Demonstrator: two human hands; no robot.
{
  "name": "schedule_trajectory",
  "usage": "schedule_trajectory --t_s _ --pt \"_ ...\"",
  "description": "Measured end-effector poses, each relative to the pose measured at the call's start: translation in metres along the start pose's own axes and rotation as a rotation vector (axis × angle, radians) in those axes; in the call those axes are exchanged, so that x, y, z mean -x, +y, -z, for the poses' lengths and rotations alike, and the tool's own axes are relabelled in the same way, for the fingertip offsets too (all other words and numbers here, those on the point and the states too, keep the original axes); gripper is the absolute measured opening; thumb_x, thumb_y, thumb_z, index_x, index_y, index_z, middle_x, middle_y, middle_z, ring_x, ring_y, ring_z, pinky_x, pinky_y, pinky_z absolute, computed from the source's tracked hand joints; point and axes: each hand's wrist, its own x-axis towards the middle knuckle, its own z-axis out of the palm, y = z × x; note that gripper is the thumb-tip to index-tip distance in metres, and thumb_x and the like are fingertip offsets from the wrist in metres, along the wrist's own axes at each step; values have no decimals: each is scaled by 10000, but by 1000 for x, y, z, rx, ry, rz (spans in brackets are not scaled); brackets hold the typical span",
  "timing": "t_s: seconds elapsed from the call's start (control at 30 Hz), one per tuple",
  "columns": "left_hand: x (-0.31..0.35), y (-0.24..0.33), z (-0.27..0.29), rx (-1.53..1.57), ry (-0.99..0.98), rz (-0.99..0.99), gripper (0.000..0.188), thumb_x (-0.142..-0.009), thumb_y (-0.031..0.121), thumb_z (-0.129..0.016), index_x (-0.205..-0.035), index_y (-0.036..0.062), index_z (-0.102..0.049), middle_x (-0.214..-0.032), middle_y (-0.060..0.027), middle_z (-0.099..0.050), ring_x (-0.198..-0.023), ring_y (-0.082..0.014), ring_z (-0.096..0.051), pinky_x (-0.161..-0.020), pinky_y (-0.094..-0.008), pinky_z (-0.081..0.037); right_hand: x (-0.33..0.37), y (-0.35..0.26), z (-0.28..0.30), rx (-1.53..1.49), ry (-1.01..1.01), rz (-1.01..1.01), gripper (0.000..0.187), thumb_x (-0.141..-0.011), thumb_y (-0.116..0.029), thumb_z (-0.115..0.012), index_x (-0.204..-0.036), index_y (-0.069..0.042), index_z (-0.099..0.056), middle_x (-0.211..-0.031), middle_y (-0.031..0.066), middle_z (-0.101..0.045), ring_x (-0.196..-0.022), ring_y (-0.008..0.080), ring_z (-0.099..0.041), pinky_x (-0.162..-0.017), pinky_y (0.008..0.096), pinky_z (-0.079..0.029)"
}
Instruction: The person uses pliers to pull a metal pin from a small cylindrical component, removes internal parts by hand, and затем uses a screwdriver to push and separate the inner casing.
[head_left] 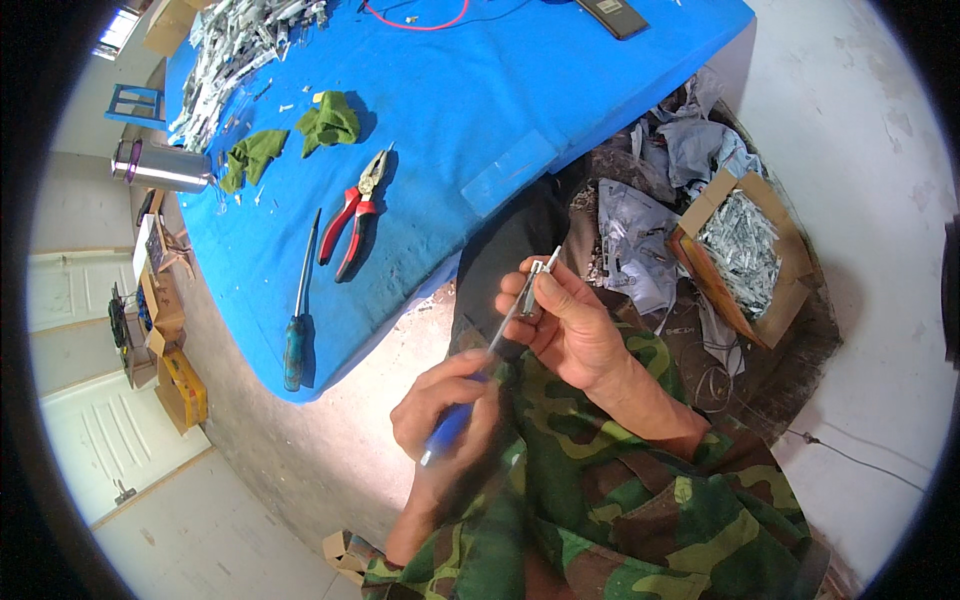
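Observation:
My left hand (443, 408) is closed around a screwdriver with a blue handle (449, 428); the hand is slightly blurred. Its thin metal shaft slants up and right to a small, narrow metal part (534, 296). That part is pinched between the thumb and fingers of my right hand (577, 330). A thin light-coloured end sticks out above the thumb, and fingers hide much of the piece. The shaft tip overlaps the part; whether it sits inside cannot be made out. Both hands are over my lap, off the table's near edge.
On the blue-covered table (440, 130) lie red-handled pliers (350, 215), another screwdriver (296, 345), green cloths (330, 122), a heap of metal parts (235, 65) and a dark phone (613, 15). A metal cylinder (165, 165) stands at the left edge. To the right sits a cardboard box (800, 262) of similar pieces.

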Motion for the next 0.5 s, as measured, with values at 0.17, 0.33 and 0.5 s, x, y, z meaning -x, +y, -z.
schedule_trajectory --t_s 0.17,0.33,0.5 --pt "-1 -1 -11 -57 42 -113 253 -771 -108 -761 -865 45 -583 -1037 -230 -747 -924 -279 -759 -836 -364 -600 -1 0 3 -17 -11 5 230 -1036 -213 -630 -1237 -103 -615 -1192 112 -685 -1102 245 -690 -859 346 -634" --pt "2 -4 -3 120 9 86 255 -796 -100 -738 -913 28 -550 -1099 -236 -705 -973 -295 -738 -800 -383 -616 1 -3 1 -12 -27 5 233 -1045 -216 -612 -1246 -100 -614 -1208 126 -683 -1128 252 -685 -860 355 -632" --pt "-4 0 -7 518 187 440 199 -874 -29 -698 -958 22 -525 -1115 -220 -663 -968 -293 -719 -775 -375 -614 -1 -3 6 34 -98 32 254 -1063 -202 -573 -1287 -87 -604 -1268 148 -669 -1173 276 -670 -869 380 -637"
